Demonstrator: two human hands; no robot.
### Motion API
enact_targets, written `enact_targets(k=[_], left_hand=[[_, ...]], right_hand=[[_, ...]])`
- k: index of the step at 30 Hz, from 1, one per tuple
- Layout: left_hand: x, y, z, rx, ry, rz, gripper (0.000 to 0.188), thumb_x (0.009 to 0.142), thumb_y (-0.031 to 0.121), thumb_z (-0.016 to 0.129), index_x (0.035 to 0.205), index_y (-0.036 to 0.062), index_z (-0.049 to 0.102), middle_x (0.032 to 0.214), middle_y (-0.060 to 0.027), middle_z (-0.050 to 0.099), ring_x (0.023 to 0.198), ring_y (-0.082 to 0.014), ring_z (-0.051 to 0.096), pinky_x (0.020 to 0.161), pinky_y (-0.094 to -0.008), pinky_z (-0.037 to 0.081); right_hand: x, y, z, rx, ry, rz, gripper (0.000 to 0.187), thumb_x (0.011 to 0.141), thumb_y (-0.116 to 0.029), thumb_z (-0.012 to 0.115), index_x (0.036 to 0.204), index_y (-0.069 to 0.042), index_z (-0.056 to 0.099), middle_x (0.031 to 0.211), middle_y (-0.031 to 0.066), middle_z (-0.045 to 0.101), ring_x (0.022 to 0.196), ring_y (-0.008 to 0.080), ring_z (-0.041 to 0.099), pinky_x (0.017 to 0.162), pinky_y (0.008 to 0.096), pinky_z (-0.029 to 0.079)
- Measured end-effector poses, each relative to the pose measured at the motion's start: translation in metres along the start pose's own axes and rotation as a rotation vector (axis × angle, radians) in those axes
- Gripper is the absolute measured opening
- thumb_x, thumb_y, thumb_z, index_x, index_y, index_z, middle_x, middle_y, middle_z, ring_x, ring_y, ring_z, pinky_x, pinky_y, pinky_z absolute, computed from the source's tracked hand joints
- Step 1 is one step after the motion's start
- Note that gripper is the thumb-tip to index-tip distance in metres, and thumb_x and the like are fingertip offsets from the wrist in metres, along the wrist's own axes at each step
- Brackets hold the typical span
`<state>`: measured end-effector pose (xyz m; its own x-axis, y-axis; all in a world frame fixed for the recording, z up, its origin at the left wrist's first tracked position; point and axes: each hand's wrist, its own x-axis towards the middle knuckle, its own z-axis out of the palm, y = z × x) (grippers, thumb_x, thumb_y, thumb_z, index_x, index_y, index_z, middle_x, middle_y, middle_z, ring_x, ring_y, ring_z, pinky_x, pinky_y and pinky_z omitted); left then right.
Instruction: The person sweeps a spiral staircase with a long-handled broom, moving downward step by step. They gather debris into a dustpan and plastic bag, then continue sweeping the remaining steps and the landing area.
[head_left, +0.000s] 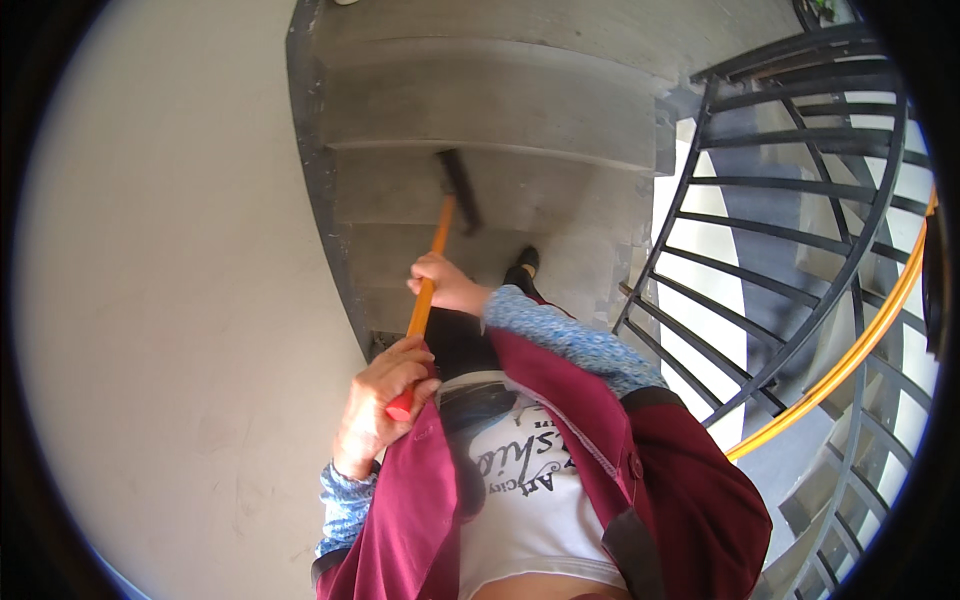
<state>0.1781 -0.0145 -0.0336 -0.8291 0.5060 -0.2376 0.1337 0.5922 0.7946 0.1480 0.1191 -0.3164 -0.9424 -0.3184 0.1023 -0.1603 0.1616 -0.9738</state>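
Near centre we see a red-ended orange handle with a black tool head; lower, blue-and-white flecked sleeves and a maroon jacket; grey stairs upper middle; black railing right.

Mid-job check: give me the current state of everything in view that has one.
Left hand: closed around the handle near its red end
Right hand: closed around the handle, nearer the head
Orange handle: tilted, held by both hands
Dark head: motion-blurred over the stairs; contact can't be told
Maroon jacket: worn, open at the front
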Motion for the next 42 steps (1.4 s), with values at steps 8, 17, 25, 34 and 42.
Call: enact_targets(k=[8, 17, 25, 34, 42], left_hand=[[-0.069, -0.029, -0.084, -0.031, 0.187, -0.041, 0.014, 0.079, 0.003, 0.077, 0.081, 0.0011, 0.064, 0.099, -0.0142, 0.074, 0.114, -0.0397, 0.067, 0.09, -0.0464, 0.056], [-0.064, -0.088, -0.062, -0.29, 0.28, -0.038, 0.011, 0.082, 0.0, 0.076, 0.086, -0.0004, 0.065, 0.106, -0.0157, 0.072, 0.119, -0.039, 0.064, 0.097, -0.0454, 0.053], [-0.036, -0.114, -0.028, -0.166, 0.633, -0.21, 0.01, 0.085, 0.0, 0.073, 0.091, -0.0018, 0.065, 0.11, -0.0189, 0.071, 0.123, -0.0394, 0.062, 0.101, -0.0447, 0.05], [-0.046, -0.09, -0.027, -0.305, 0.738, -0.291, 0.007, 0.089, 0.003, 0.068, 0.092, -0.0008, 0.064, 0.114, -0.0184, 0.071, 0.125, -0.0408, 0.061, 0.105, -0.0476, 0.047], [-0.055, -0.049, -0.019, -0.142, 0.797, -0.297, 0.012, 0.088, 0.009, 0.072, 0.09, 0.0001, 0.065, 0.109, -0.0175, 0.072, 0.118, -0.0401, 0.065, 0.099, -0.0468, 0.053]], right_hand=[[0.055, -0.071, 0.083, 0.003, -0.114, -0.004, 0.025, 0.087, -0.018, 0.073, 0.079, -0.004, 0.053, 0.082, 0.0129, 0.055, 0.089, 0.0349, 0.055, 0.075, 0.0434, 0.044], [0.062, -0.026, 0.066, -0.261, 0.076, -0.017, 0.022, 0.084, -0.013, 0.073, 0.081, -0.005, 0.053, 0.082, 0.0133, 0.056, 0.084, 0.0373, 0.054, 0.073, 0.0461, 0.043], [0.156, 0.028, 0.113, -0.1, -0.279, -0.17, 0.025, 0.083, -0.014, 0.074, 0.079, -0.005, 0.05, 0.081, 0.0127, 0.054, 0.086, 0.0364, 0.052, 0.078, 0.0435, 0.044], [0.16, 0.009, 0.091, -0.101, -0.305, -0.215, 0.024, 0.084, -0.011, 0.071, 0.08, -0.004, 0.049, 0.084, 0.0153, 0.054, 0.089, 0.0386, 0.051, 0.081, 0.046, 0.044], [0.131, -0.011, 0.095, -0.001, -0.511, -0.227, 0.025, 0.084, -0.01, 0.072, 0.078, -0.005, 0.048, 0.082, 0.0131, 0.052, 0.085, 0.0354, 0.051, 0.077, 0.044, 0.043]])
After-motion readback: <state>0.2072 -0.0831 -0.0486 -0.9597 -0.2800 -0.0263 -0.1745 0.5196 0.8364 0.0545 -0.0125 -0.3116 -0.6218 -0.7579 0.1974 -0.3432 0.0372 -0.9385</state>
